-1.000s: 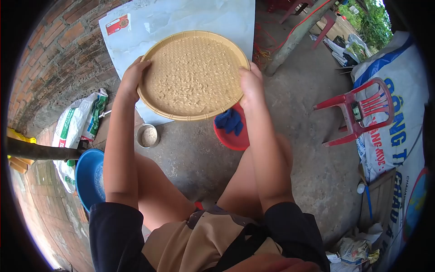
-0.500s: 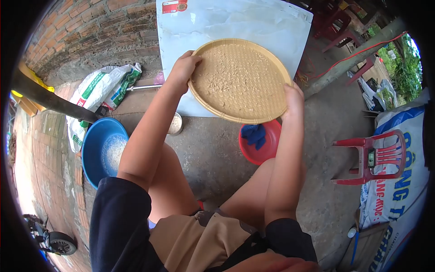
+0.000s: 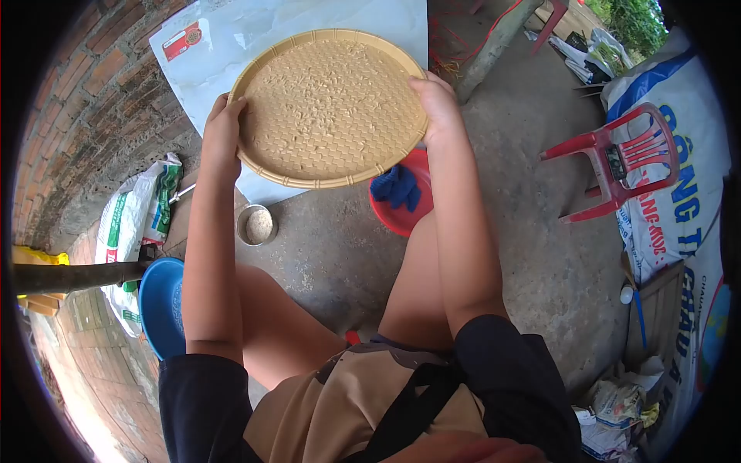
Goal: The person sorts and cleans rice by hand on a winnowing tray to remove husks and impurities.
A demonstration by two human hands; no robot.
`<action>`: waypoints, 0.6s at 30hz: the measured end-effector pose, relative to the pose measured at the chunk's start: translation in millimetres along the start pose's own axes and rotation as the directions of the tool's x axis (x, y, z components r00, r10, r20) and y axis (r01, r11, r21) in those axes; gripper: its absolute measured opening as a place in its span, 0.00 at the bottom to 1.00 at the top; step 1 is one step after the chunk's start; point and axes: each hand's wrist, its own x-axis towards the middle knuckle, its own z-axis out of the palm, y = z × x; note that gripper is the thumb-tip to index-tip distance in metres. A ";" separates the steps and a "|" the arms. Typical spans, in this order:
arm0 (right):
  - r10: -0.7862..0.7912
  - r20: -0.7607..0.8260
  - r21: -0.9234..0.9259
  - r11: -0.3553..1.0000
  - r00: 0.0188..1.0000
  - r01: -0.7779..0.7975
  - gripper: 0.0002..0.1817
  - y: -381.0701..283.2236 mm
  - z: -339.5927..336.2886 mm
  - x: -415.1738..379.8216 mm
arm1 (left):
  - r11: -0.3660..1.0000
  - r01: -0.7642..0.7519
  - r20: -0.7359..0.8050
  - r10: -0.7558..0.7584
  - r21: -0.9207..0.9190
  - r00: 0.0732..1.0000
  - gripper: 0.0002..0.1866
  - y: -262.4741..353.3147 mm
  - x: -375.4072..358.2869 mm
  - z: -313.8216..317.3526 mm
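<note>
My left hand (image 3: 224, 127) and right hand (image 3: 441, 106) curl closed round the woven tray (image 3: 370, 160) at upper centre, its scattered grains (image 3: 320, 100) needing level support.

The round winnowing tray (image 3: 332, 158) looks like woven bamboo, its surface matt and ribbed by the weave. The small bowl (image 3: 257, 225) looks like metal with a dull shine. The blue tub (image 3: 159, 309) and red basin (image 3: 400, 222) are smooth plastic; the basin's blue rag (image 3: 397, 187) is soft, matt cloth. The brick wall (image 3: 85, 77) is rough.
</note>
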 end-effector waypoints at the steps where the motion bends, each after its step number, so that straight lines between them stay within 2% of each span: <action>1: -0.110 -0.062 -0.065 0.992 0.992 0.106 0.18 9.8 14.6 -8.0 | 0.998 0.008 0.043 -0.006 -0.059 0.999 0.15 4.1 4.6 -8.1; 2: -0.220 -0.115 -0.137 0.969 0.969 0.204 0.18 20.4 28.4 -14.9 | 0.996 0.045 0.067 -0.039 -0.082 0.997 0.14 6.8 10.3 -18.1; 3: -0.228 -0.160 -0.158 0.966 0.960 0.203 0.18 29.3 39.1 -19.1 | 0.997 0.072 0.116 -0.068 -0.026 0.991 0.16 10.0 14.6 -26.4; 5: -0.204 -0.129 -0.175 0.968 0.970 0.180 0.17 34.8 28.3 -8.0 | 0.993 0.121 0.037 -0.122 0.007 0.992 0.14 1.6 16.4 -26.3; 7: -0.051 -0.075 -0.091 0.995 0.996 0.044 0.17 10.8 2.9 3.8 | 0.999 0.026 0.005 -0.026 -0.023 1.000 0.14 -6.8 7.3 -4.6; 9: 0.025 -0.006 -0.017 1.000 1.000 -0.025 0.17 -6.3 -12.5 7.4 | 0.999 0.000 -0.013 -0.001 -0.051 1.000 0.14 -2.8 -12.0 16.0; 11: -0.085 0.009 -0.012 0.996 0.996 0.085 0.18 4.6 -7.9 4.7 | 0.999 0.001 0.065 0.002 -0.053 0.998 0.15 0.2 0.2 1.0; 13: -0.277 -0.134 -0.178 0.951 0.951 0.252 0.18 22.4 28.3 -17.6 | 0.995 0.079 0.093 -0.073 -0.059 0.993 0.14 5.6 10.7 -17.1; 14: -0.309 -0.212 -0.230 0.938 0.927 0.260 0.18 33.0 35.8 -19.0 | 0.995 0.101 0.087 -0.099 -0.021 0.991 0.14 2.8 16.4 -21.1; 15: -0.304 -0.216 -0.232 0.939 0.928 0.254 0.18 28.2 31.8 -21.5 | 0.992 0.125 0.080 -0.126 0.021 0.989 0.14 -1.1 18.5 -22.5; 18: -0.086 -0.067 -0.079 0.994 0.994 0.081 0.18 -3.4 -7.6 -4.6 | 0.999 0.030 0.039 -0.029 -0.016 0.999 0.13 -11.3 0.0 10.4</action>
